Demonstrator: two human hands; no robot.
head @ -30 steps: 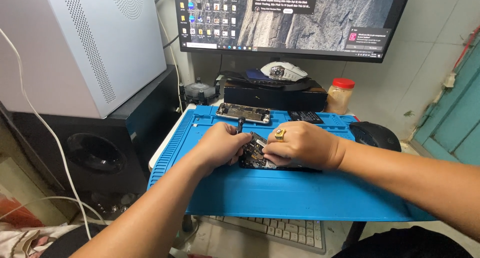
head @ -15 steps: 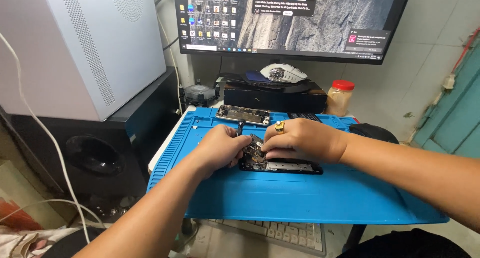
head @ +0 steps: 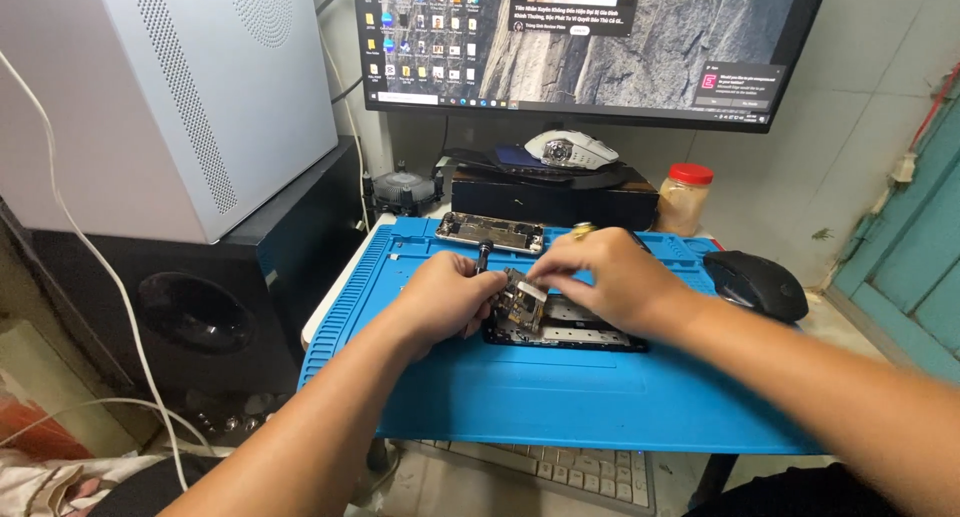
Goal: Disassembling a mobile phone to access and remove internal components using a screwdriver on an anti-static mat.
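Since a moment ago the right hand (head: 610,277) has pinched and tilted up a small circuit board (head: 522,299) from the opened black phone (head: 570,327), while the left hand (head: 450,295) grips a dark-handled screwdriver (head: 480,255).

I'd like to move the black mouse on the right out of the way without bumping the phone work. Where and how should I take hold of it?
Probably grip the black mouse across its two long sides, coming down from above and from the right. Its domed back faces up and it lies flat just off the blue mat, clear of the right hand, so the right side looks open.
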